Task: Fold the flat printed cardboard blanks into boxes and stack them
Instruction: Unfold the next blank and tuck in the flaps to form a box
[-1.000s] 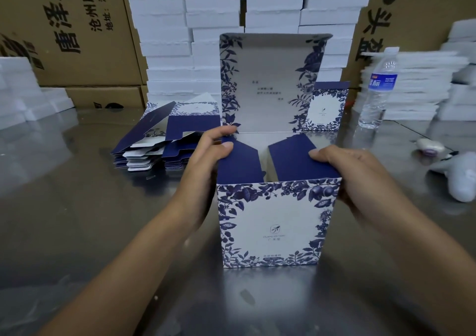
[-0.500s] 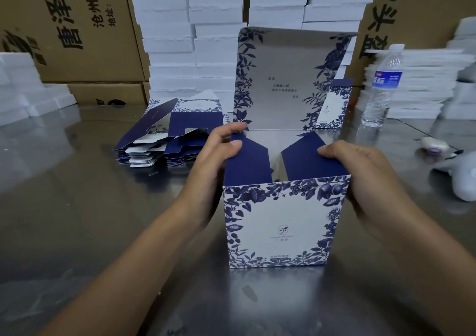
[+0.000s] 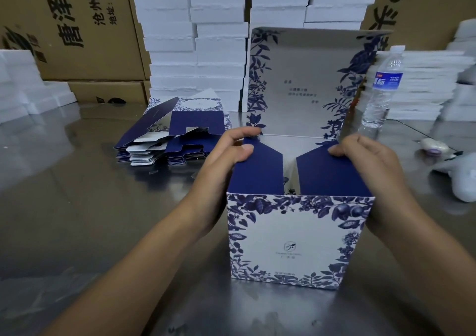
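Observation:
A white box with blue floral print (image 3: 296,243) stands upright on the steel table, its big lid flap (image 3: 304,83) raised at the back. Two dark blue side flaps lie folded inward over the opening, with a gap between them. My left hand (image 3: 226,165) grips the box's left side, thumb and fingertips curled onto the left flap (image 3: 257,175). My right hand (image 3: 371,170) grips the right side, fingers curled over the right flap (image 3: 327,175). A pile of flat blue and white blanks (image 3: 175,134) lies behind and to the left.
White foam trays (image 3: 195,41) are stacked high at the back, brown cartons (image 3: 77,26) behind them. A water bottle (image 3: 381,90) stands at the right, more white stacks (image 3: 427,85) beyond it. A white device (image 3: 461,178) lies at the right edge.
The box has slid a little to the right and nearer to me, both hands still on its sides. The side flaps stay pressed inward.

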### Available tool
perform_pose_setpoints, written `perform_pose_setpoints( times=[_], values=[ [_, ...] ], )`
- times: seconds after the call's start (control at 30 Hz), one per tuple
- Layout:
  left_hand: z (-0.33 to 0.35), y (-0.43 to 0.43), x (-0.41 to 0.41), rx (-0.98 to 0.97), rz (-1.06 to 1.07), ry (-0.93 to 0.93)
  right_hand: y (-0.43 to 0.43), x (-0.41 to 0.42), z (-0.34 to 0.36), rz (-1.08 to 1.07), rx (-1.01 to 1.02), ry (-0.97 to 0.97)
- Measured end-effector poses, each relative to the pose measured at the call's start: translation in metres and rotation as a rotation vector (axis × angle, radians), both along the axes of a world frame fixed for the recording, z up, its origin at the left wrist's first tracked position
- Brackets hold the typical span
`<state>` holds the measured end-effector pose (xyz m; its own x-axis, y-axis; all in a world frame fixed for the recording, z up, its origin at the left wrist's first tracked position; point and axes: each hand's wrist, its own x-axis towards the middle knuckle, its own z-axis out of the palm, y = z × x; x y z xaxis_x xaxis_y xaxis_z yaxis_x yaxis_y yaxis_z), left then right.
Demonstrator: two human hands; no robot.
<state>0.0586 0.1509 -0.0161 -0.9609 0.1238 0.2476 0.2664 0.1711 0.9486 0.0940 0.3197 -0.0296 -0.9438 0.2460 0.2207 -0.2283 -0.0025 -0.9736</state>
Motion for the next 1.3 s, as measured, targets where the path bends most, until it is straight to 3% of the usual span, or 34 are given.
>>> perform_pose_setpoints(
  times=[0.17, 0.33, 0.47, 0.57, 0.7, 0.83, 0.93, 1.03, 1.3],
  values=[
    [0.000, -0.003, 0.018, 0.101, -0.042, -0.050, 0.000, -0.001, 0.002, 0.016, -0.045, 0.035],
    [-0.005, -0.001, 0.008, 0.134, -0.001, -0.088, -0.001, -0.001, 0.002, -0.050, 0.071, 0.096],
    [-0.008, -0.005, 0.004, 0.099, 0.034, 0.014, 0.001, -0.004, 0.001, -0.074, 0.103, 0.117],
    [0.001, -0.002, 0.004, 0.237, 0.029, -0.118, 0.001, -0.005, 0.001, -0.077, 0.109, 0.118],
    [-0.014, -0.010, 0.030, 0.251, -0.078, -0.007, 0.000, -0.004, -0.001, -0.040, 0.081, 0.128],
    [-0.023, -0.012, 0.020, 0.300, 0.065, 0.078, 0.001, -0.007, -0.001, 0.041, -0.092, 0.093],
    [-0.025, -0.012, 0.015, 0.317, 0.157, 0.101, 0.002, -0.010, -0.004, 0.060, -0.084, 0.067],
    [-0.035, -0.013, 0.029, 0.402, 0.218, -0.027, -0.001, -0.008, -0.004, 0.071, -0.099, 0.077],
    [-0.021, -0.022, 0.017, 0.386, -0.016, 0.072, 0.000, -0.003, -0.002, 0.100, 0.054, 0.101]
  ],
)
